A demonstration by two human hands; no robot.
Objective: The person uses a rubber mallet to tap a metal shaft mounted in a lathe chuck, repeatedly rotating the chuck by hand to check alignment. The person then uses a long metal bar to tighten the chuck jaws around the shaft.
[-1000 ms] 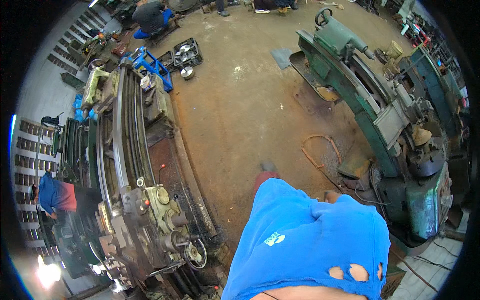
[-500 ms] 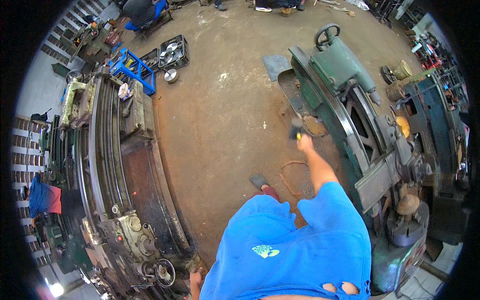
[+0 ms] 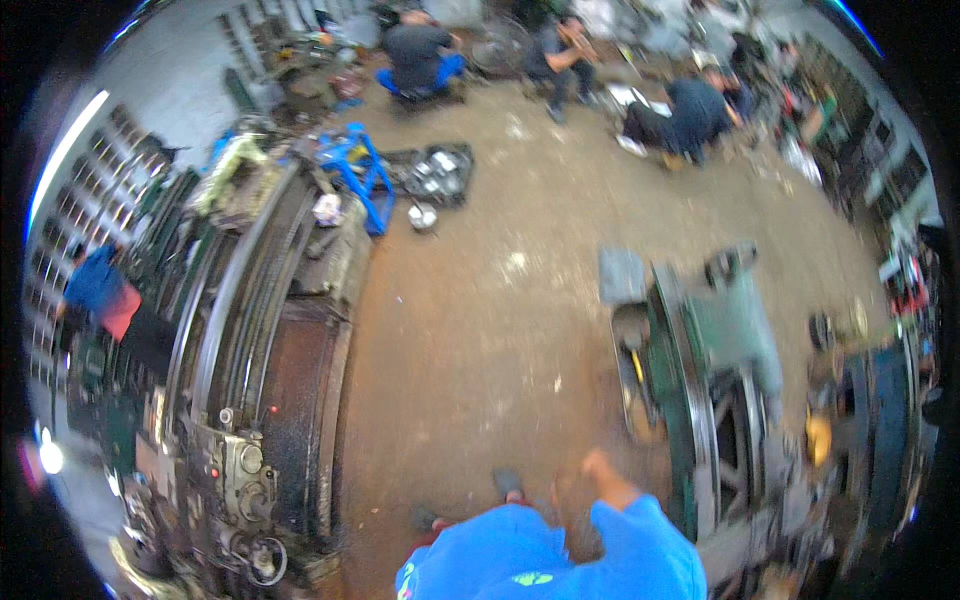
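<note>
My right hand (image 3: 597, 466) is held out low over the brown floor, at the end of a bent forearm. Motion smears its fingers, and I see no tool in it. The closest machine is the green lathe (image 3: 690, 390) on the right. Beside that lathe's bed runs a narrow tray (image 3: 630, 325), with a yellow-handled tool (image 3: 638, 366) lying in it; its kind is too blurred to tell. My left hand is out of view.
A long lathe (image 3: 230, 330) with a handwheel (image 3: 266, 560) lines the left side. Beyond it stand a blue stand (image 3: 372, 190) and a black crate (image 3: 462, 190) of metal parts. Several people sit or crouch at the back; one in blue and red (image 3: 105, 295) stands at far left.
My right hand has let go of the dark-headed tool with yellow on it; a yellow-handled tool now lies in the tray. The view has tilted up, and my left hand has left it.
</note>
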